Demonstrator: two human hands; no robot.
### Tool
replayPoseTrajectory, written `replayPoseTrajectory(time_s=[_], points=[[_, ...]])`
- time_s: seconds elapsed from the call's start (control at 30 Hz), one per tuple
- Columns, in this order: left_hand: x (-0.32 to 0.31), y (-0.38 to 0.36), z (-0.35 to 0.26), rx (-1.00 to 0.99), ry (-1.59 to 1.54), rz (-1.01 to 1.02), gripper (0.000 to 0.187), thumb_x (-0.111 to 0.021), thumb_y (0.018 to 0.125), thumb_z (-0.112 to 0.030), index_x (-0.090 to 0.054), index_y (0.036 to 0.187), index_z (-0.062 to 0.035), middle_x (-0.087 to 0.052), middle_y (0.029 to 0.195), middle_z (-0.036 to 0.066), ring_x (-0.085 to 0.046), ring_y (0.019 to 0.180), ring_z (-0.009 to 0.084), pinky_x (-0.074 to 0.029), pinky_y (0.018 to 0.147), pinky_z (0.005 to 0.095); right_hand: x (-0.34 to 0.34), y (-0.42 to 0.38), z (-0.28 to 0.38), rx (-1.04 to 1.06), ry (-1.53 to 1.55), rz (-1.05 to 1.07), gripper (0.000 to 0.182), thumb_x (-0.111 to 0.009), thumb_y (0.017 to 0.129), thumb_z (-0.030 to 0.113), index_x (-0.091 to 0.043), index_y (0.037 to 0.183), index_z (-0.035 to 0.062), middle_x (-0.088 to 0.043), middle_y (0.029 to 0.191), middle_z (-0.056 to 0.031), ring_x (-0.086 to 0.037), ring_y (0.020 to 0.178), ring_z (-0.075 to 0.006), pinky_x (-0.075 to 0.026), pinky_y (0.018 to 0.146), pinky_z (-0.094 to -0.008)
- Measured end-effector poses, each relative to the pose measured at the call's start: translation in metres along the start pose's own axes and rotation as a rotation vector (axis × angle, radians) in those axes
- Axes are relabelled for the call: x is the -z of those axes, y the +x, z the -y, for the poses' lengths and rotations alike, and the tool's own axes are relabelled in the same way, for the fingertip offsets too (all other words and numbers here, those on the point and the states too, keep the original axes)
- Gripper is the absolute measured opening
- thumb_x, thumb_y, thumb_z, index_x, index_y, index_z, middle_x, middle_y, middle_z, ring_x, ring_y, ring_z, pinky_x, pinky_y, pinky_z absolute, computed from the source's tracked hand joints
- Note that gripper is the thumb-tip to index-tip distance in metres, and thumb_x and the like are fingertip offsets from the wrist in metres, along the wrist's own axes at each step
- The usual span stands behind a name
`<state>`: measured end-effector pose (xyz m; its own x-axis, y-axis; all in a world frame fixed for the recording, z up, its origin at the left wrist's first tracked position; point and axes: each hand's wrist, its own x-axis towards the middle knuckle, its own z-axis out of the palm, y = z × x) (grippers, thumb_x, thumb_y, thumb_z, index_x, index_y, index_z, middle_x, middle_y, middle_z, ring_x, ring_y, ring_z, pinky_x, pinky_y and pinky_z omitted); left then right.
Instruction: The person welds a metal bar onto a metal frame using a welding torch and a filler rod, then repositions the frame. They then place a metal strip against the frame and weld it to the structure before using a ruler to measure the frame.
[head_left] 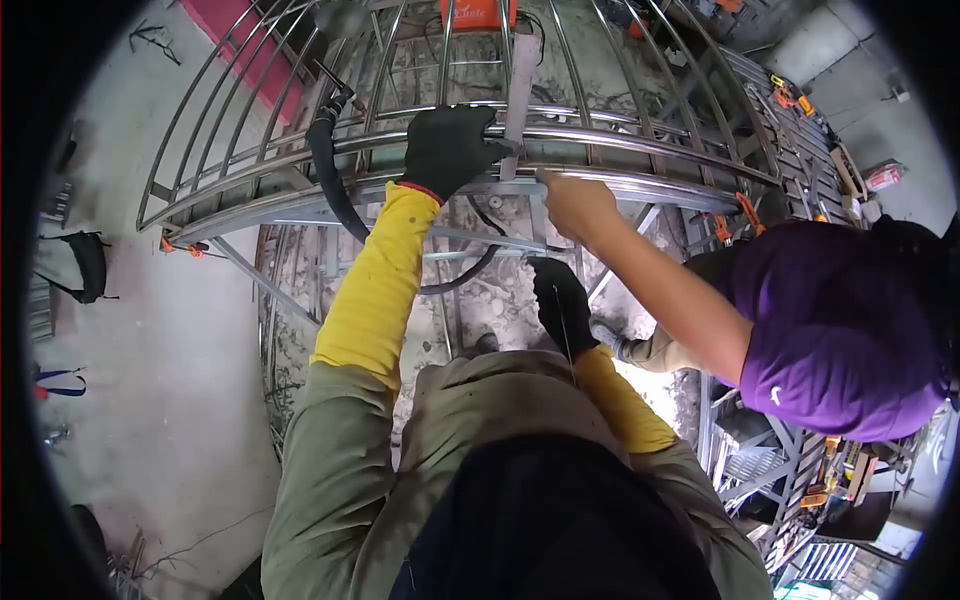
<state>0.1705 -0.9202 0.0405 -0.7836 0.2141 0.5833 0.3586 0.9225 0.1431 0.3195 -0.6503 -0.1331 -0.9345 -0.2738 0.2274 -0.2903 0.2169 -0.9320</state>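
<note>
1 orange machine (478,12): lettering too blurred.

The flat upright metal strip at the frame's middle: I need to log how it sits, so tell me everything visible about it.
The flat metal strip is a narrow, dull grey bar, seemingly steel, standing roughly upright across the shiny curved rails of the frame. Its top runs toward an orange box; its lower end stops at the lower rail. The left hand, in a black glove, grips the rail right beside it, apparently touching it. A co-worker's bare hand rests on the rail just below.
</note>
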Motion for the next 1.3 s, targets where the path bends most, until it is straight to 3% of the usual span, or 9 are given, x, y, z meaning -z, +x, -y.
replayPoseTrajectory(time_s=[0.1,0.4,0.57,0.6,0.63,0.73,0.8,0.9,1.3], points=[[0.004,0.0,-0.005,0.039,-0.056,0.0,0.051,-0.088,0.075,-0.057,-0.082,0.101,-0.014,-0.077,0.084,0.01,-0.076,0.079,0.0321,-0.057,0.072,0.0474,-0.001,-0.005,0.004,0.174,-0.059,-0.053,0.031,-0.06,0.101,-0.006,-0.069,0.128,0.0061,-0.072,0.115,-0.0114,-0.069,0.091,-0.0211,-0.056,0.082,-0.0344],[0.0,0.001,-0.003,-0.013,-0.062,-0.056,0.048,-0.088,0.077,-0.056,-0.081,0.099,-0.0149,-0.074,0.078,0.008,-0.074,0.073,0.0307,-0.055,0.07,0.0458,0.012,-0.015,0.028,-0.287,0.045,-0.012,0.026,-0.062,0.106,0.001,-0.072,0.13,0.0071,-0.07,0.103,-0.0079,-0.066,0.079,-0.0154,-0.055,0.072,-0.032],[0.001,0.001,-0.005,0.007,0.004,0.011,0.051,-0.088,0.078,-0.058,-0.081,0.104,-0.0148,-0.073,0.078,0.005,-0.073,0.076,0.0284,-0.056,0.073,0.0445,0.006,0.004,0.017,-0.021,-0.037,-0.067,0.024,-0.064,0.106,0.006,-0.072,0.129,0.0068,-0.07,0.095,-0.0077,-0.066,0.077,-0.0167,-0.055,0.071,-0.0329],[0.001,0.001,-0.006,-0.001,0.011,0.023,0.051,-0.088,0.078,-0.058,-0.081,0.104,-0.0148,-0.073,0.078,0.005,-0.073,0.076,0.0284,-0.056,0.073,0.0445,0.01,0.006,0.019,-0.26,0.129,0.014,0.023,-0.064,0.106,0.008,-0.073,0.127,0.0058,-0.071,0.097,-0.0104,-0.069,0.079,-0.0206,-0.056,0.072,-0.0349],[0.002,0.001,-0.007,-0.011,0.011,-0.007,0.049,-0.089,0.076,-0.055,-0.081,0.102,-0.0147,-0.073,0.078,0.007,-0.073,0.075,0.0299,-0.055,0.073,0.0455,0.005,0.015,0.009,0.024,-0.029,-0.043,0.021,-0.063,0.106,0.009,-0.074,0.124,0.0051,-0.073,0.099,-0.0095,-0.07,0.08,-0.0195,-0.056,0.071,-0.0351],[0.004,0.002,-0.01,-0.028,0.038,-0.016,0.048,-0.09,0.075,-0.053,-0.081,0.102,-0.0144,-0.074,0.082,0.007,-0.073,0.077,0.0317,-0.053,0.076,0.0465,-0.002,0.042,0.011,0.061,0.016,0.005,0.024,-0.062,0.108,0.015,-0.074,0.127,0.007,-0.073,0.103,-0.0033,-0.068,0.087,-0.0147,-0.056,0.079,-0.0307],[0.005,0.001,-0.011,-0.046,0.064,0.01,0.048,-0.089,0.075,-0.052,-0.08,0.103,-0.0144,-0.075,0.085,0.007,-0.073,0.079,0.032,-0.053,0.078,0.0464,-0.016,0.069,0.032,-0.413,0.413,0.091,0.024,-0.064,0.108,0.019,-0.073,0.127,0.009,-0.075,0.11,-0.0017,-0.071,0.092,-0.0166,-0.056,0.082,-0.0296],[0.006,0.004,-0.011,-0.045,0.083,0.044,0.046,-0.09,0.075,-0.047,-0.079,0.103,-0.0127,-0.075,0.093,0.009,-0.073,0.088,0.0322,-0.053,0.081,0.0473,-0.048,0.108,0.047,-0.707,0.871,0.051,0.027,-0.061,0.11,0.031,-0.074,0.125,0.0125,-0.074,0.102,0.0012,-0.071,0.086,-0.0144,-0.055,0.078,-0.0301],[0.021,0.019,0.001,0.071,-0.472,0.153,0.029,-0.087,0.08,-0.023,-0.079,0.103,-0.006,-0.075,0.101,0.014,-0.072,0.096,0.0354,-0.056,0.085,0.0459,-0.082,0.113,-0.026,-0.703,0.841,-0.004,0.017,-0.069,0.109,0.028,-0.074,0.116,0.0138,-0.07,0.096,0.0036,-0.065,0.08,-0.0094,-0.052,0.076,-0.0259]])
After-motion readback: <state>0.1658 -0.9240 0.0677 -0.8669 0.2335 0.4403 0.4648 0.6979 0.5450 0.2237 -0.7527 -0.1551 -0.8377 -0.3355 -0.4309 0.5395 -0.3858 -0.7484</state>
